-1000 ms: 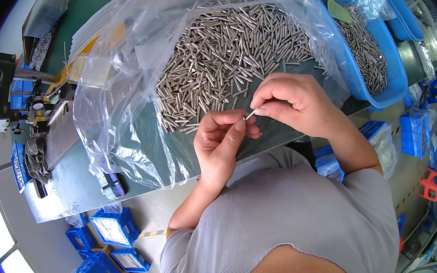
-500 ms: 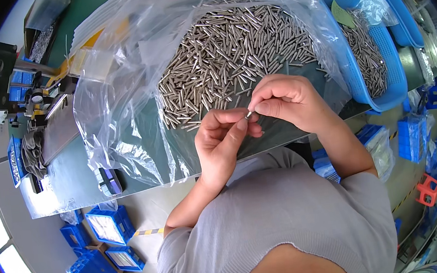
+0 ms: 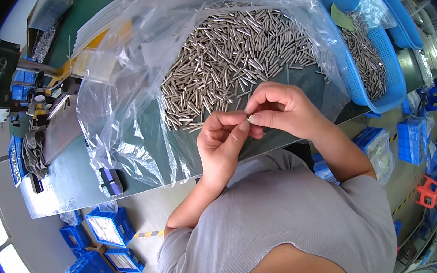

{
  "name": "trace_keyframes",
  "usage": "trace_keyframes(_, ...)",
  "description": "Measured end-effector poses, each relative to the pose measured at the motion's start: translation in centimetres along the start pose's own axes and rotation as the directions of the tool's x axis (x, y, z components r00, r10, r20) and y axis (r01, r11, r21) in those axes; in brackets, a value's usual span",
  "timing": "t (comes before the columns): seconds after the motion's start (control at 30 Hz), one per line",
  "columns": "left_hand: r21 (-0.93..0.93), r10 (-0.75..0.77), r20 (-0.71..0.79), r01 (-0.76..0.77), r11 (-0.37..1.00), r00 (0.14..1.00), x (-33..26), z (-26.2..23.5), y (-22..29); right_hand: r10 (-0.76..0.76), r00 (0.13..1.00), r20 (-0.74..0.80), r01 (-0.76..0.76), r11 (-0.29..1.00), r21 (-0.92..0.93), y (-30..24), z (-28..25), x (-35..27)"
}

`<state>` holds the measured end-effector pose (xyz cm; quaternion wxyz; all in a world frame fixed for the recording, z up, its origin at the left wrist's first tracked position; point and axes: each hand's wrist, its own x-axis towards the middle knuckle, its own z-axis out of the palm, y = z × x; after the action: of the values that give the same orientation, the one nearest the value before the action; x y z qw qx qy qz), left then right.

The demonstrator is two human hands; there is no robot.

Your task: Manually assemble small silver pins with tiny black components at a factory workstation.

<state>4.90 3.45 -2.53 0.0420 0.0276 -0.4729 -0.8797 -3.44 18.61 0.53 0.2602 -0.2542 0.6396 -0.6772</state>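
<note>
My left hand (image 3: 223,141) and my right hand (image 3: 281,109) meet above the near edge of the table, fingertips close together. Between them is a small metal pin (image 3: 250,118), mostly covered by the fingers so that only a bright tip shows. The left thumb and index finger pinch it from one side, and the right thumb and index finger close on it from the other. Just beyond the hands spreads a large pile of slim metal pins (image 3: 241,53), lying on clear plastic sheeting (image 3: 119,115).
At the right stands a blue basket (image 3: 396,76) holding more pins, a green card (image 3: 341,17) and a plastic bag (image 3: 375,9). A second blue basket (image 3: 406,34) sits behind it. A dark device (image 3: 109,181) lies near the table's left front edge. Blue crates (image 3: 111,224) stand on the floor.
My right fingertips have come down and closer against the left ones, covering more of the small pin. The left hand has barely moved.
</note>
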Motion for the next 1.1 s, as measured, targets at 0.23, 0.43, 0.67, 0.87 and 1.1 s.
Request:
trace_keyframes(0.23,-0.018,-0.01,0.084,0.012,1.0,0.996,-0.1,-0.4,-0.1,0.101,0.98,-0.173,-0.012,0.891,0.453,-0.7,-2.4,1.0)
trace_keyframes(0.43,-0.017,-0.04,0.07,0.041,0.999,0.997,-0.3,-0.4,0.2,0.081,0.997,-0.019,-0.083,0.964,-0.253,-0.9,-2.0,2.9)
trace_keyframes(0.67,-0.047,-0.044,0.067,0.047,0.998,0.997,-0.2,-0.4,0.3,-0.211,0.97,0.124,0.21,0.452,-0.867,0.1,-0.6,3.0)
trace_keyframes(0.87,-0.05,-0.037,0.06,0.04,0.998,0.998,0.0,-0.2,0.3,-0.165,0.978,0.13,0.2,0.539,-0.818,-0.1,-1.5,2.6)
trace_keyframes(1.1,-0.058,-0.002,0.023,0.003,0.998,1.0,0.1,-0.2,0.2,0.151,0.986,-0.071,-0.149,0.988,0.034,-1.3,-2.7,1.6)
